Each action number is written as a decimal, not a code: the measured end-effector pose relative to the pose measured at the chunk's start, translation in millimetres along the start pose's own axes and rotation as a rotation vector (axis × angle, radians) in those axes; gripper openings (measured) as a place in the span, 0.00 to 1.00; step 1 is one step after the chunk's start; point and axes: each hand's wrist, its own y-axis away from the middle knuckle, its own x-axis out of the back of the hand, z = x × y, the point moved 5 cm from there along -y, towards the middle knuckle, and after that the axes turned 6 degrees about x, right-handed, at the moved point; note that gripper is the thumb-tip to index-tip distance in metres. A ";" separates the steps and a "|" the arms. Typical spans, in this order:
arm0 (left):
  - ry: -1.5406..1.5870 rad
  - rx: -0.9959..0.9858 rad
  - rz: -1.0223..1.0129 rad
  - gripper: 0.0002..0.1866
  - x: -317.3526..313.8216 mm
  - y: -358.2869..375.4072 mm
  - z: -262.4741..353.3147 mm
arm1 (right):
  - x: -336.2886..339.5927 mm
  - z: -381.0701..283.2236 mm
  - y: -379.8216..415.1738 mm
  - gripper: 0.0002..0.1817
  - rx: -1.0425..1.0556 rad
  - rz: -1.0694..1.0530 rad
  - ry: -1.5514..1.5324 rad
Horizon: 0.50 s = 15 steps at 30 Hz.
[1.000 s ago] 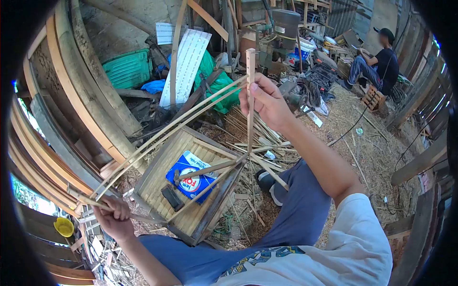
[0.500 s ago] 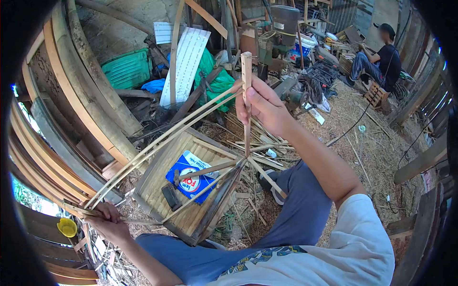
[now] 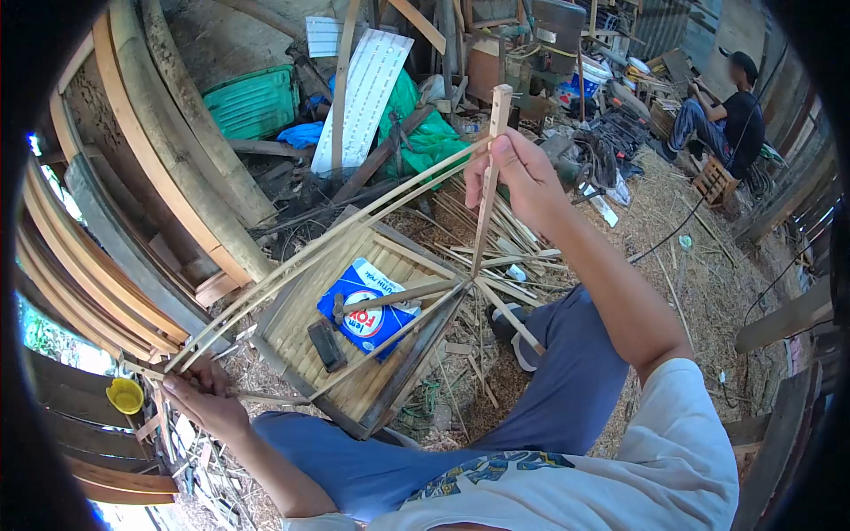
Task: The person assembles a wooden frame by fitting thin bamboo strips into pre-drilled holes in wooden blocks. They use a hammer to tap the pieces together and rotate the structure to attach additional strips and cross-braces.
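Note:
My right hand (image 3: 529, 181) grips the upper part of a wooden post (image 3: 485, 212) with small holes, tilted slightly right. At lower left, my left hand (image 3: 211, 405) closes around a second wooden post (image 3: 142, 367). Two thin wooden strips (image 3: 328, 239) run side by side between the posts. A lower strip (image 3: 394, 341) spans from the left side to the right post's foot, and another piece (image 3: 511, 317) angles off towards my leg. Below the strips, a slatted board (image 3: 292, 319) carries a hammer (image 3: 390, 297), a blue glue packet (image 3: 365, 326) and a dark block (image 3: 327, 345).
Curved wooden beams (image 3: 168, 150) lean along the left, near a yellow cup (image 3: 125, 396). Loose sticks (image 3: 518, 234) and shavings cover the ground. Behind are a green crate (image 3: 255, 102) and a white perforated panel (image 3: 363, 102). Another person (image 3: 739, 119) sits at far right.
The post in my right hand has tipped to the right at its top, and that hand has moved right with it. My left hand keeps its hold. The whole view has shifted slightly.

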 end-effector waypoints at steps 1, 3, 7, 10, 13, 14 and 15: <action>0.006 0.017 0.018 0.24 -1.1 -2.0 -0.1 | -1.5 -0.1 0.7 0.20 -0.014 -0.010 0.010; 0.015 0.045 0.029 0.24 3.0 -3.9 -3.4 | -2.8 1.2 3.6 0.20 -0.026 -0.023 0.023; 0.045 0.034 0.002 0.25 8.2 -6.8 -7.4 | -3.3 1.7 3.7 0.20 -0.035 -0.051 0.051; 0.030 0.037 0.032 0.26 3.4 -2.4 -5.4 | 0.3 4.9 7.5 0.19 -0.076 -0.031 0.089; -0.182 0.003 -0.008 0.27 19.0 -10.6 -16.5 | -2.1 12.7 8.7 0.19 -0.117 0.060 0.040; -0.182 0.036 0.020 0.27 24.0 -11.9 -21.2 | -3.9 10.3 8.2 0.20 -0.096 0.060 0.088; -0.048 0.078 -0.028 0.24 15.1 -8.4 -11.5 | -2.7 7.6 8.5 0.20 -0.071 0.064 0.140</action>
